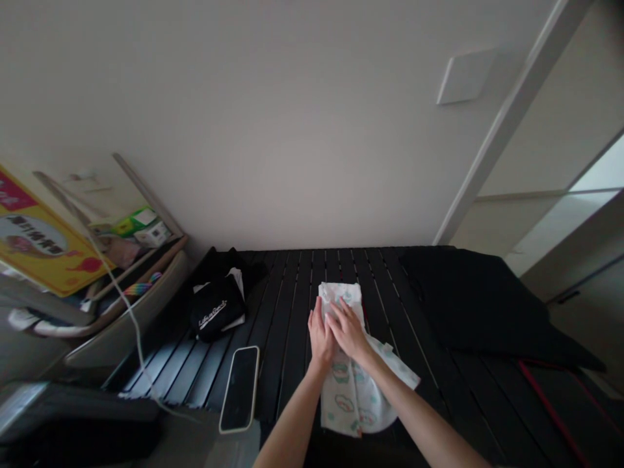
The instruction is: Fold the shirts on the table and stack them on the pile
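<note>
A small white garment (351,390) with a green and pink print lies lengthwise on the black slatted table (287,305), its far end folded over. My left hand (319,337) rests flat on the cloth's left edge, fingers stretched out together. My right hand (347,330) lies just beside it, fingers extended and pressing down on the folded part. The two hands touch each other at the middle of the garment.
A phone (240,388) lies face up near the front left. A folded black garment with white lettering (217,307) sits at the left. A black sheet (480,305) covers the table's right side. A cluttered shelf (121,260) and white cable (134,318) stand left.
</note>
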`<state>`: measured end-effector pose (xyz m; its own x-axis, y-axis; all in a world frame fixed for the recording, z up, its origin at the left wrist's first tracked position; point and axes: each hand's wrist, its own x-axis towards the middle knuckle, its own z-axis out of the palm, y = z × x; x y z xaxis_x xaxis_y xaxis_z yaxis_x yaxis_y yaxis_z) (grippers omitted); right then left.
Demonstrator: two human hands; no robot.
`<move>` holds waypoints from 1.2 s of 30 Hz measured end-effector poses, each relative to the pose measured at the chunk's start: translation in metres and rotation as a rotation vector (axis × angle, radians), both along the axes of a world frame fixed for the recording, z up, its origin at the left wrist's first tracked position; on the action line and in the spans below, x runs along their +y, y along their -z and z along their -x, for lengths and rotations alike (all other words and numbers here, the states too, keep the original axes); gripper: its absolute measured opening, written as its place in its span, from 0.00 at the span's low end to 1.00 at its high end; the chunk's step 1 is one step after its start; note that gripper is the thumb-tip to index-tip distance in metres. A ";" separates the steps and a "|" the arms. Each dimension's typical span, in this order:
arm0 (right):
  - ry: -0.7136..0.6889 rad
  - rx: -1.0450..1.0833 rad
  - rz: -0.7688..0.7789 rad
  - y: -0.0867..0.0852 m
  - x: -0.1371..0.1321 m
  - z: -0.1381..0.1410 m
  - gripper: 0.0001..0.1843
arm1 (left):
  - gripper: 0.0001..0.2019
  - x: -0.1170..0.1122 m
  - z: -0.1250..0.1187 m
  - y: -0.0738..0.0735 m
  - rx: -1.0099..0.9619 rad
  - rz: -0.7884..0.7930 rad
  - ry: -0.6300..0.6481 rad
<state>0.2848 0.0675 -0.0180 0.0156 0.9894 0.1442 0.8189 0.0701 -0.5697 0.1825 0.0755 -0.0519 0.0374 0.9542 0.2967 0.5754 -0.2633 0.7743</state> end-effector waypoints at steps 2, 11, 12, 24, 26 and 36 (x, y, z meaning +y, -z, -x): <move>0.107 -0.101 -0.038 0.011 -0.018 -0.012 0.28 | 0.24 -0.001 -0.002 -0.002 0.127 0.012 0.018; 0.151 -0.323 0.203 0.009 -0.078 -0.077 0.10 | 0.22 -0.006 -0.016 -0.017 0.529 0.058 0.054; 0.147 -0.335 0.201 0.003 -0.082 -0.080 0.08 | 0.22 -0.006 -0.017 -0.016 0.532 0.054 0.049; -0.563 0.100 0.240 -0.056 -0.164 -0.039 0.11 | 0.23 -0.019 0.013 -0.030 0.201 0.071 0.071; -0.503 0.069 0.218 -0.052 -0.166 -0.058 0.21 | 0.21 -0.042 0.036 -0.040 0.222 0.066 0.193; -0.579 -0.218 -0.102 0.005 -0.186 -0.084 0.26 | 0.32 -0.149 0.088 -0.052 0.700 0.030 0.696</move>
